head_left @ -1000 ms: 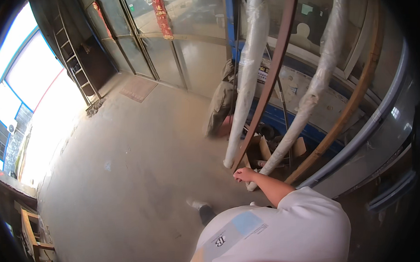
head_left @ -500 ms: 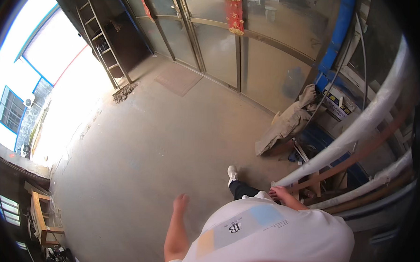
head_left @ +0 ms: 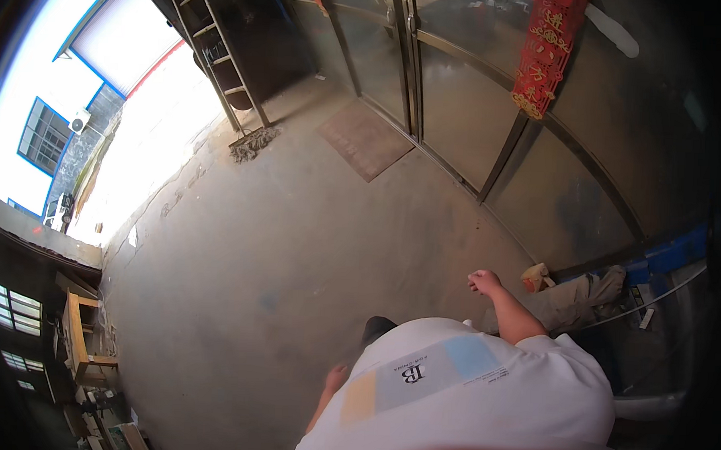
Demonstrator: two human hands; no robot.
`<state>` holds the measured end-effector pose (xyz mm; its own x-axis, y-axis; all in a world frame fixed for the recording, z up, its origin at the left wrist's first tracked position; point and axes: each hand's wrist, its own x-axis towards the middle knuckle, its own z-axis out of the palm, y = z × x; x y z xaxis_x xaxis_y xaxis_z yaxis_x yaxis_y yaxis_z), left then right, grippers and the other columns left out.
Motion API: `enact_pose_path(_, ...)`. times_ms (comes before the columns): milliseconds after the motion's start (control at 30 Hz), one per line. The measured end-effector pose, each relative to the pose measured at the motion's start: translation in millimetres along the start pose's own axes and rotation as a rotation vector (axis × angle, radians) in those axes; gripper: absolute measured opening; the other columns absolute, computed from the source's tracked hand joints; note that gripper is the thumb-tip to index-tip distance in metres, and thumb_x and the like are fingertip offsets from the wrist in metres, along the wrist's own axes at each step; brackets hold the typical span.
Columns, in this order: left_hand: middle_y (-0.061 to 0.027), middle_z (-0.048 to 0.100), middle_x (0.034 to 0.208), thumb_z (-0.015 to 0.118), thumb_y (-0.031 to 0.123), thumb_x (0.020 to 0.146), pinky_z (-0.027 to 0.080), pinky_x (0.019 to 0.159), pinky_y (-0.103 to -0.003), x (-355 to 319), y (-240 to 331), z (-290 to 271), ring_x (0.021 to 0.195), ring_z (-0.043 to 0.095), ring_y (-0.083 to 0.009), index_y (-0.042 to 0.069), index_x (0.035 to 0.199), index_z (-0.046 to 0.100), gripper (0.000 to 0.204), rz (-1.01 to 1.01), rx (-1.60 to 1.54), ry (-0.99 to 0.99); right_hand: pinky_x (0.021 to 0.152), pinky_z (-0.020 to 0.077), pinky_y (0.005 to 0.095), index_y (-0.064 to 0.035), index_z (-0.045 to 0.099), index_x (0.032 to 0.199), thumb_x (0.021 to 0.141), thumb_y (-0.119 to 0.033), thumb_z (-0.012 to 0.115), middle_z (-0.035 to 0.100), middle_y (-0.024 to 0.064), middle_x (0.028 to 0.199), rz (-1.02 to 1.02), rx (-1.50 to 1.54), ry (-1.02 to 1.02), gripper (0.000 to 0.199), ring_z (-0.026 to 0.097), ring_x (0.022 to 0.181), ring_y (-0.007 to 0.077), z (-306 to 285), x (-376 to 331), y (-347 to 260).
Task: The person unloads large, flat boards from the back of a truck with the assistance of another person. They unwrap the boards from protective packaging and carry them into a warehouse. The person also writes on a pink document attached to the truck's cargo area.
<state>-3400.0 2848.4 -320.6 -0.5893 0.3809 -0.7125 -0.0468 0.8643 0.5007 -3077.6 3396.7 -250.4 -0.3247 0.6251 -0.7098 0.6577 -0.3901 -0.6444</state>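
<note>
In front of my body my right hand (head_left: 484, 282) hangs in the air over the floor, fingers curled in and nothing visible in them. Just to its right lies a crumpled beige cloth (head_left: 591, 298), with a small yellow-orange object (head_left: 537, 277) at its far end; its kind I cannot make out. Low at my left side is my left hand (head_left: 337, 377), partly smeared and small. Its fingers are hard to read, and it touches nothing that I can see. My dark shoe or trouser leg (head_left: 378, 329) shows past my white shirt.
Glass doors (head_left: 454, 108) with a red paper banner (head_left: 549, 52) stand ahead, a brown mat (head_left: 366, 141) before them. A ladder (head_left: 211, 45) leans far left, beside a mop head (head_left: 254, 144). A wooden frame (head_left: 77, 349) stands at the left by a bright doorway.
My view has turned and moved forward, nearer the doors. My right hand has come away from the long wrapped poles, which have mostly left view. My left hand has swung back toward my body.
</note>
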Motion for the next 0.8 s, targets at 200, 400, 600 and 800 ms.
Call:
enact_pose_path(200, -0.012, 0.072, 0.103, 0.061, 0.026, 0.095, 0.051, 0.072, -0.035, 88, 53, -55, 0.087, 0.069, -0.0213, 0.004, 0.11, 0.07, 0.029, -0.236, -0.248, -0.007, 0.069, 0.0541, 0.0294, -0.0017, 0.07, 0.098, 0.095, -0.024, 0.062, 0.072, 0.0052, 0.085, -0.326, 0.119, 0.166, 0.024, 0.066, 0.07, 0.0122, -17, 155, -229)
enact_pose_path(400, -0.0104, 0.071, 0.09, 0.062, 0.021, 0.093, 0.048, 0.055, -0.032, 322, 227, -151, 0.073, 0.068, -0.019, 0.004, 0.103, 0.069, 0.021, -0.266, -0.41, -0.078, 0.067, 0.0537, 0.0267, -0.0016, 0.07, 0.1, 0.096, -0.024, 0.063, 0.072, 0.005, 0.084, -0.245, 0.182, 0.262, 0.024, 0.064, 0.068, 0.0106, -9, 233, -371)
enact_pose_path(600, -0.0067, 0.074, 0.096, 0.059, 0.026, 0.096, 0.05, 0.063, -0.029, 523, 553, -250, 0.078, 0.069, -0.0148, 0.005, 0.118, 0.068, 0.032, 0.221, -0.079, -0.007, 0.063, 0.052, 0.0252, -0.0023, 0.071, 0.098, 0.097, -0.027, 0.061, 0.071, 0.0027, 0.078, -0.386, 0.161, 0.434, 0.026, 0.063, 0.064, 0.0086, -41, 306, -543)
enact_pose_path(800, -0.0104, 0.074, 0.103, 0.055, 0.023, 0.099, 0.052, 0.079, -0.03, 582, 827, -274, 0.089, 0.069, -0.0173, 0.001, 0.124, 0.066, 0.035, 0.544, -0.167, -0.072, 0.063, 0.0527, 0.0259, -0.0064, 0.072, 0.102, 0.097, -0.032, 0.063, 0.073, 0.0012, 0.08, -0.563, 0.261, 0.641, 0.028, 0.065, 0.065, 0.0075, -116, 443, -711)
